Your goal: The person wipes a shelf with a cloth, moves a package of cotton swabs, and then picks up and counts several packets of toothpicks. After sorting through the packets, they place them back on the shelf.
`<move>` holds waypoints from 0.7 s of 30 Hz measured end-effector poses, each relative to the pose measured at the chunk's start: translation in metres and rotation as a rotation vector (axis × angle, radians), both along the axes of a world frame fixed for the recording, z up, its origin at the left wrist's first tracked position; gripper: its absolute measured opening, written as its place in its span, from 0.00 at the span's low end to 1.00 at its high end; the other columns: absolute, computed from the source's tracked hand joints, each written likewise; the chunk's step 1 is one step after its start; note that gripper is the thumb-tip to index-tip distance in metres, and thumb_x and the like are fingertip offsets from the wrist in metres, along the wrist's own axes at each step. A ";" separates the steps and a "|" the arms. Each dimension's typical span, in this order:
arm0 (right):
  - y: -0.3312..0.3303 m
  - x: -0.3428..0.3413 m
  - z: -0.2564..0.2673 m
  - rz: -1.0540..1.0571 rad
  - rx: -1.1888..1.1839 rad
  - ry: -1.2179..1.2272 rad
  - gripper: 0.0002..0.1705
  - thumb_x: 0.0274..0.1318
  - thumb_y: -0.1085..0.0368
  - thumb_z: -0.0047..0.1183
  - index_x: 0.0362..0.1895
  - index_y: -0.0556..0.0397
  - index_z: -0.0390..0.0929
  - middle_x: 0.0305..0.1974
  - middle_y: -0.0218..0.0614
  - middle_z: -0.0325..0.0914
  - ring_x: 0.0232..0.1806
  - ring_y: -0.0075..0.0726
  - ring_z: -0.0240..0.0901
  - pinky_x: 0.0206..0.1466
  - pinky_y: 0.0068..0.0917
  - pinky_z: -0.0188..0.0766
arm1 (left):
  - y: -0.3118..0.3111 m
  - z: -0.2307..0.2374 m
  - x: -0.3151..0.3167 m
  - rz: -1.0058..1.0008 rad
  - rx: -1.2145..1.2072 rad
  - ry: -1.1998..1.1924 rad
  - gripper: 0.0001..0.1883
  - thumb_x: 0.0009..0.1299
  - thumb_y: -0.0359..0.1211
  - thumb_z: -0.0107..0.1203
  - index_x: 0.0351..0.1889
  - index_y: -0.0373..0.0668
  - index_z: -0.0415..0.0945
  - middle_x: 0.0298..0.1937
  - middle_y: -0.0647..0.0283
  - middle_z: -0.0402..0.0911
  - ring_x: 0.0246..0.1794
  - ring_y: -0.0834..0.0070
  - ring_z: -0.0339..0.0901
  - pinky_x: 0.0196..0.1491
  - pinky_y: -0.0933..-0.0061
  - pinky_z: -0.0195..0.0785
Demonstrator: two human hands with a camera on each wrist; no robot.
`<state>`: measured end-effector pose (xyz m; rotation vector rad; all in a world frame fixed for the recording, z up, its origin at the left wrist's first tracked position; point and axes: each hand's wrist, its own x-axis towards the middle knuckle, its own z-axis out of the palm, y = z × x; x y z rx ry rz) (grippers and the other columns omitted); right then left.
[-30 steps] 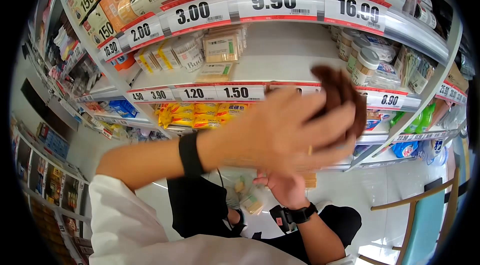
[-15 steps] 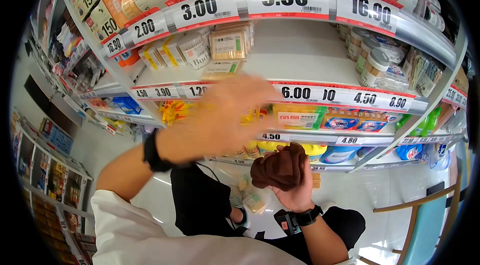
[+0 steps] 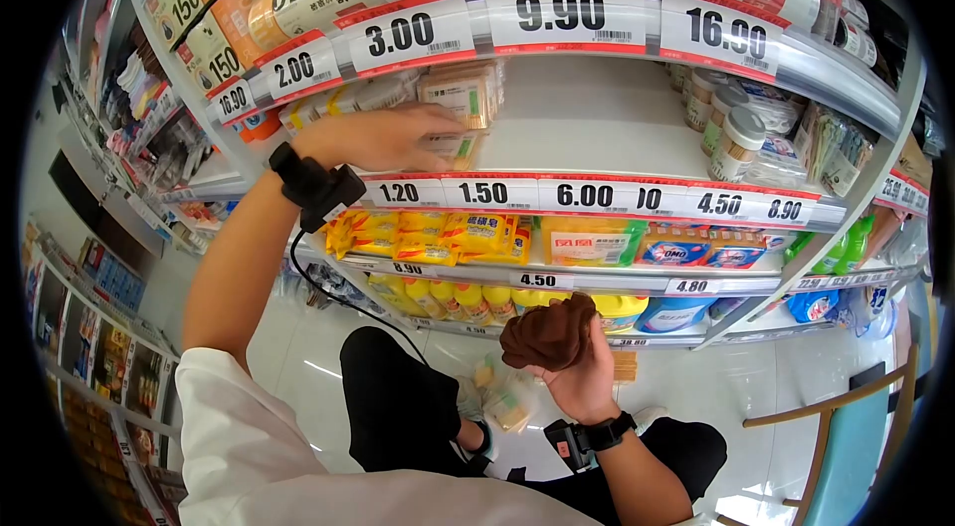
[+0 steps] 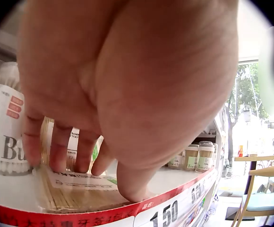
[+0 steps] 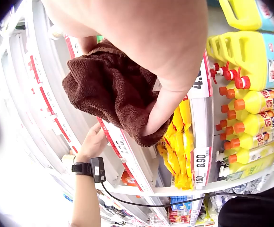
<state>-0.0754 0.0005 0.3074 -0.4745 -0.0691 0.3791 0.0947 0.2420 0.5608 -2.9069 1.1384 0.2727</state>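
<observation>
My left hand reaches onto the middle shelf at the packs of toothpicks. In the left wrist view, the extended fingers of that hand point down onto a flat clear pack of toothpicks near the shelf's front edge, the thumb at its right end. More packs are stacked just behind. Low in front of the shelves, my right hand holds a bunched brown cloth. In the right wrist view, the thumb of my right hand presses into the folds of the cloth.
Lidded toothpick jars stand at the shelf's right end. Yellow soap packs and bottles fill the shelves below. Clear bags lie on the floor by a foot. A wooden chair stands at the right.
My left hand, which held the brown cloth at the right, has moved left to the toothpick packs. The cloth is now in my right hand, whose palm was bare before.
</observation>
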 end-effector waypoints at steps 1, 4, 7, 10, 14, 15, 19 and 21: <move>0.000 0.000 0.000 0.001 0.002 0.002 0.36 0.64 0.33 0.33 0.64 0.43 0.61 0.61 0.36 0.65 0.62 0.43 0.65 0.59 0.47 0.65 | 0.000 0.001 0.001 0.000 0.000 -0.001 0.31 0.69 0.44 0.55 0.68 0.44 0.62 0.69 0.49 0.61 0.70 0.58 0.57 0.69 0.65 0.51; 0.001 0.000 0.000 0.005 0.002 0.002 0.36 0.64 0.33 0.33 0.64 0.43 0.61 0.61 0.35 0.65 0.62 0.43 0.64 0.60 0.47 0.64 | 0.000 0.001 0.001 0.068 -0.017 0.028 0.34 0.66 0.45 0.59 0.68 0.45 0.62 0.69 0.51 0.61 0.69 0.59 0.58 0.69 0.65 0.52; 0.002 0.000 -0.001 0.002 -0.012 -0.005 0.35 0.64 0.34 0.34 0.64 0.42 0.61 0.61 0.35 0.65 0.62 0.42 0.64 0.61 0.48 0.63 | 0.000 0.000 0.005 0.175 -0.106 0.147 0.37 0.64 0.45 0.62 0.69 0.45 0.61 0.70 0.52 0.59 0.68 0.60 0.59 0.68 0.66 0.54; 0.002 0.000 -0.001 -0.002 -0.025 -0.011 0.35 0.65 0.35 0.34 0.64 0.42 0.61 0.61 0.35 0.65 0.62 0.42 0.64 0.61 0.48 0.63 | -0.007 0.001 -0.003 0.078 -0.145 0.025 0.37 0.61 0.42 0.64 0.68 0.44 0.62 0.69 0.54 0.60 0.66 0.62 0.61 0.67 0.67 0.56; 0.004 0.000 -0.003 -0.006 -0.049 -0.013 0.34 0.65 0.35 0.34 0.65 0.42 0.60 0.60 0.35 0.66 0.62 0.41 0.64 0.60 0.47 0.63 | -0.019 -0.002 -0.009 0.031 -0.117 -0.183 0.35 0.58 0.41 0.67 0.62 0.41 0.65 0.66 0.55 0.61 0.65 0.61 0.61 0.66 0.67 0.57; 0.004 0.000 -0.003 -0.003 -0.050 -0.012 0.34 0.65 0.35 0.34 0.65 0.42 0.60 0.60 0.35 0.66 0.62 0.41 0.64 0.60 0.47 0.63 | -0.019 -0.003 -0.010 -0.025 -0.103 -0.261 0.34 0.57 0.40 0.67 0.60 0.40 0.66 0.65 0.55 0.62 0.65 0.61 0.61 0.65 0.67 0.58; 0.007 0.000 -0.003 0.016 -0.037 -0.028 0.34 0.65 0.35 0.34 0.65 0.41 0.60 0.60 0.34 0.66 0.62 0.40 0.63 0.61 0.45 0.61 | -0.025 -0.003 -0.012 -0.025 -0.125 -0.332 0.32 0.58 0.39 0.66 0.59 0.41 0.66 0.62 0.54 0.68 0.63 0.59 0.65 0.63 0.66 0.60; 0.008 0.000 -0.002 0.024 -0.030 -0.030 0.34 0.65 0.35 0.34 0.64 0.41 0.60 0.59 0.34 0.66 0.62 0.39 0.63 0.61 0.44 0.60 | -0.029 0.002 -0.014 0.187 -0.203 -0.243 0.30 0.61 0.37 0.64 0.60 0.43 0.66 0.57 0.55 0.74 0.59 0.59 0.70 0.60 0.65 0.64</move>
